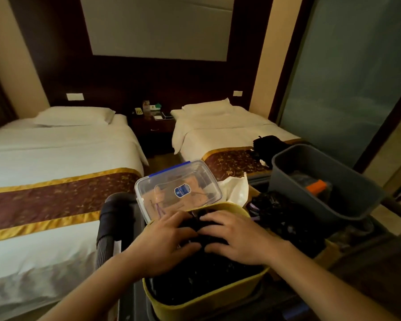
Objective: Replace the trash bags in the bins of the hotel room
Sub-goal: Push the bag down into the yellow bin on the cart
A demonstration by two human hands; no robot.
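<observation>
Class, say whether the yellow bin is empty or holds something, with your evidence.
Not empty: black bag plastic fills the yellow bin to its rim, and the left hand and right hand hold it.

Both hands, left and right, grip bunched black trash bag plastic over the far rim of a yellow bin. A clear lidded container stands just behind the bin, and a grey bin sits to its right. Beyond are two made beds.

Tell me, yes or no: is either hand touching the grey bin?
No, the left hand and right hand both hold black trash bags inside the yellow bin.
</observation>
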